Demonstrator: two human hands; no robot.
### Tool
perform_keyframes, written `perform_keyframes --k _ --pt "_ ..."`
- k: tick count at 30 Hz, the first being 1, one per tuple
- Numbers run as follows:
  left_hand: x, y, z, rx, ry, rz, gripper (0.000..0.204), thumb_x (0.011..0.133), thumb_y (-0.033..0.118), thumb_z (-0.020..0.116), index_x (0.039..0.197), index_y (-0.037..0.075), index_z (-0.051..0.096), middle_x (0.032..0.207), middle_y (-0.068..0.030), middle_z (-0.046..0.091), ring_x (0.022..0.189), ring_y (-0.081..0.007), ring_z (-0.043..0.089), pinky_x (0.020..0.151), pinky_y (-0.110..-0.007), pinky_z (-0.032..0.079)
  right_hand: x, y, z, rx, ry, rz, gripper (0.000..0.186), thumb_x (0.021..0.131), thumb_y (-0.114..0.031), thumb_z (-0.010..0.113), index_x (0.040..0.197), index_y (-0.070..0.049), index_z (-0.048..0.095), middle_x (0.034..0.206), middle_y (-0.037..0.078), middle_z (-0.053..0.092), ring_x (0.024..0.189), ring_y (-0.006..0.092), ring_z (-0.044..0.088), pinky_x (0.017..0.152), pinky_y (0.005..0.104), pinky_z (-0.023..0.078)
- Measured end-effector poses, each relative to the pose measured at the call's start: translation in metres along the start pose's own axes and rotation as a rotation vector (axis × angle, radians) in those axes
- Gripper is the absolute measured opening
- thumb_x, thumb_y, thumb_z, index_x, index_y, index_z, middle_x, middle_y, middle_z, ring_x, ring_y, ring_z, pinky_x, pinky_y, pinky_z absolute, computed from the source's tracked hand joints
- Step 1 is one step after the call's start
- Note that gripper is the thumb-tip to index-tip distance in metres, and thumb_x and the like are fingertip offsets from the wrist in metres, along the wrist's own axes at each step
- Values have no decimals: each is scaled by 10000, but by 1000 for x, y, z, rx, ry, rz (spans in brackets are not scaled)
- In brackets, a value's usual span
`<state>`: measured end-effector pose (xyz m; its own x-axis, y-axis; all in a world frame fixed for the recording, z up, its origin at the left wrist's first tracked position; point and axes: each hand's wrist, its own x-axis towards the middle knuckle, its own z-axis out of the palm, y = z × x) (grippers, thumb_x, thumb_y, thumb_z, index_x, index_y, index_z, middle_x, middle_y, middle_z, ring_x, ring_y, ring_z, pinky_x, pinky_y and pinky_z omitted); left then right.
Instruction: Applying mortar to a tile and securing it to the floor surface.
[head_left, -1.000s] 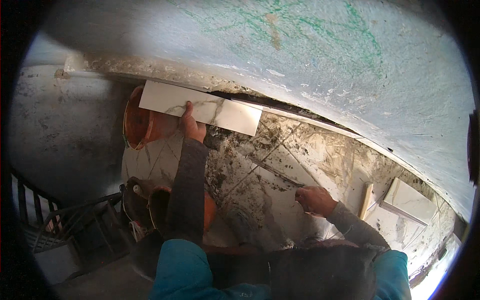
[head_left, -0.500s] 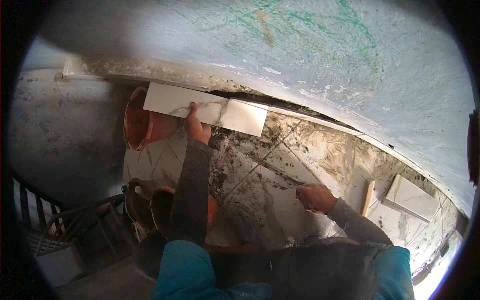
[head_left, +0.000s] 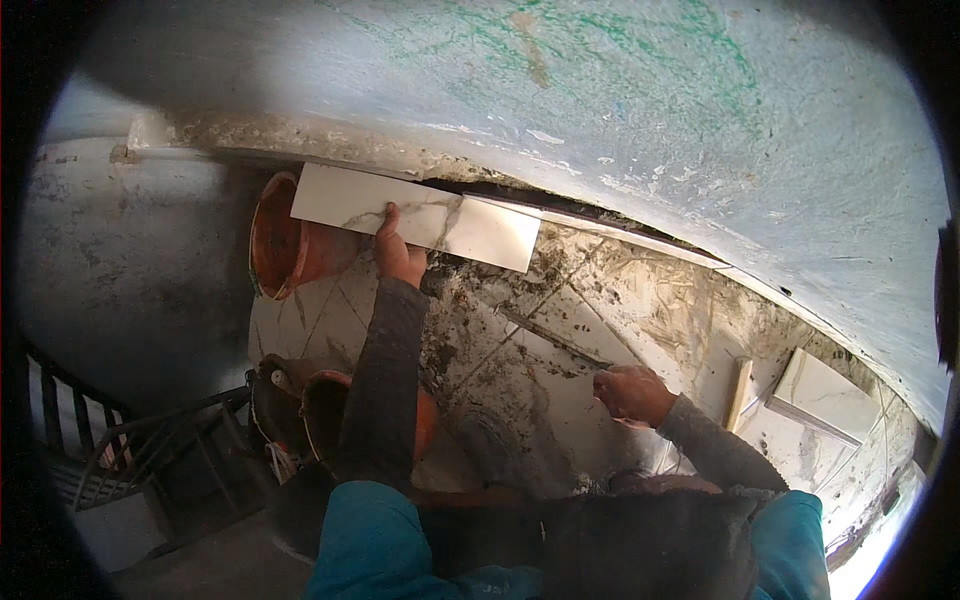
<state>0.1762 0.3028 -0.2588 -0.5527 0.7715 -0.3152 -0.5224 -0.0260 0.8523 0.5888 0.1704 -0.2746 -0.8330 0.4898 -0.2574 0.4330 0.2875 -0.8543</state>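
Note:
My left hand grips a long white marbled tile strip by its near edge, thumb on top and fingers hidden beneath. The strip lies along the foot of the wall, its left end in front of an orange bucket. My right hand is closed low over the dirty tiled floor. A thin, dark, rod-like thing runs up to its fingers; I cannot tell whether they hold it.
White skirting strips line the blue wall, with a dark gap behind. Stacked cut tiles and a wooden stick lie at right. Another bucket stands beside my left forearm. Metal railings are at far left.
The tile strip and my left hand have shifted very slightly to the right. My right hand has hardly moved.

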Motion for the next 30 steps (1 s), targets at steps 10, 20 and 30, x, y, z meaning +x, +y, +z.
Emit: perform_keyframes --k 10,20,30 --pt "0 0 0 26 10 26 358 944 208 579 1244 26 507 1186 -78 585 1098 -248 573 959 -415 478 2 -2 -1 -29 -51 6 179 811 -130 631 920 -22 538 835 157 611 777 353 623 671 455 502" --pt "-6 18 23 23 66 109 340 938 234 578 1205 26 549 1143 -88 612 1056 -261 595 933 -420 481 -3 2 3 10 -8 -6 192 807 -137 649 924 -30 541 836 149 601 769 351 619 671 470 490" --pt "-2 52 40 105 203 216 350 919 222 589 1188 1 553 1094 -96 621 946 -283 633 850 -450 523 -1 2 3 -3 -43 35 153 854 -149 600 915 -27 532 838 164 608 778 367 621 666 479 494"
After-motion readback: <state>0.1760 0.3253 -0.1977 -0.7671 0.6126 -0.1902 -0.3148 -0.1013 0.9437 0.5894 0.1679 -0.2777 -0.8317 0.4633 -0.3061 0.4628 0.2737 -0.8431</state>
